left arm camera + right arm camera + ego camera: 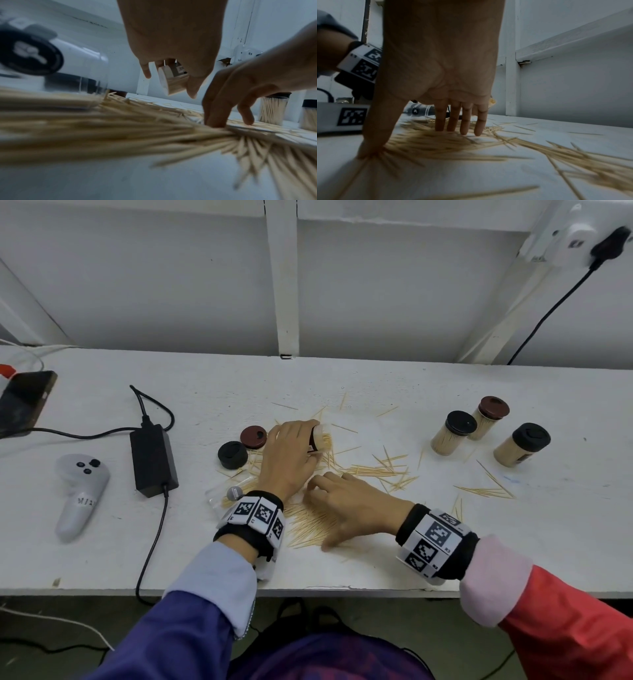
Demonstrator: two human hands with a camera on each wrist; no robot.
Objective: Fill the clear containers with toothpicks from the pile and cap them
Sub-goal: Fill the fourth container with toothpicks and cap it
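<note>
My left hand (306, 448) grips a clear container (321, 440) half full of toothpicks, tipped on its side above the table; the left wrist view shows its round base (171, 82) between the curled fingers. Just in front of it, my right hand (329, 508) lies spread on the toothpick pile (310, 527), its straight fingers (464, 121) and thumb touching the sticks (436, 142). A second clear container (227, 493) lies on its side left of my left wrist. Two loose caps, dark red (253, 437) and black (233, 454), sit behind it.
Three filled, capped containers (454, 433) (488, 417) (520, 445) stand at the right. Loose toothpicks (486, 491) are scattered between. A black power adapter (154, 460), a white controller (80, 494) and a phone (24, 402) lie at the left. The table's front edge (342, 589) is close.
</note>
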